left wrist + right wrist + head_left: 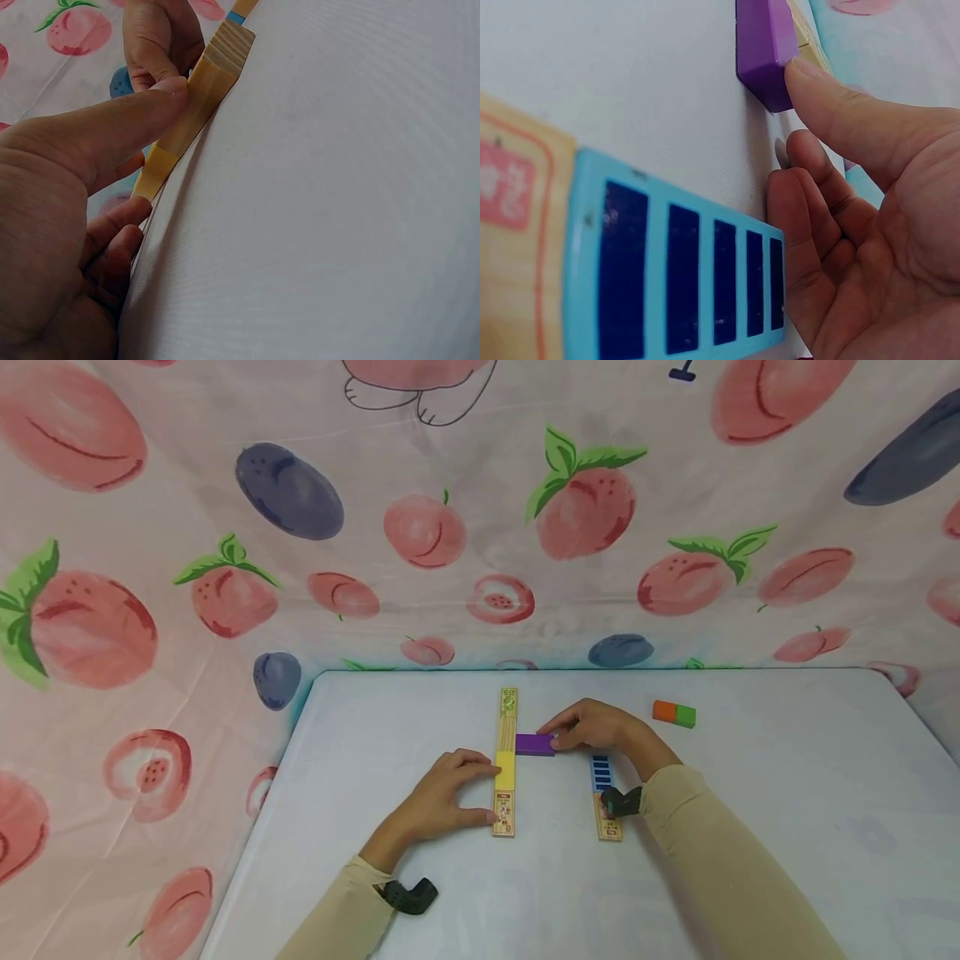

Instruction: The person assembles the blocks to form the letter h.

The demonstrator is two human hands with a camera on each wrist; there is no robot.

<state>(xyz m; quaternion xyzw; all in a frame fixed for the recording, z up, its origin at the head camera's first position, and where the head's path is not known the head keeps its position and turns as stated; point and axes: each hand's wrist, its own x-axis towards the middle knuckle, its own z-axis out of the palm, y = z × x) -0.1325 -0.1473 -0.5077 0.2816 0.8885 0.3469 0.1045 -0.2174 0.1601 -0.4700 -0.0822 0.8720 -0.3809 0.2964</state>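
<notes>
Wood grain shows in coarse stripes on the end of the row of blocks (507, 735), which runs up and down the centre of the head view. Its pieces are flat and square-edged: finely lined and green-printed toward the top, plain smooth yellow lower down, tan with red print at the bottom. My left hand (450, 789) lies along the row's left edge, thumb and fingertip spread apart, each touching it. My right hand (600, 727), right of centre, pinches the purple block (532, 744), thumb at its right end, a fingertip on its upper edge. That purple block is an evenly coloured, slightly glossy bar with crisp corners, lying crosswise at the frame's centre, its left end right beside the row. Lower down, a blue block (602, 772) bearing dark rectangles meets a tan block (611, 829) end to end. Toward the right, an orange block (663, 711) and a green block (686, 716) touch on the smooth white bench (420, 718). Fruit-printed cloth (480, 468) fills the top.
</notes>
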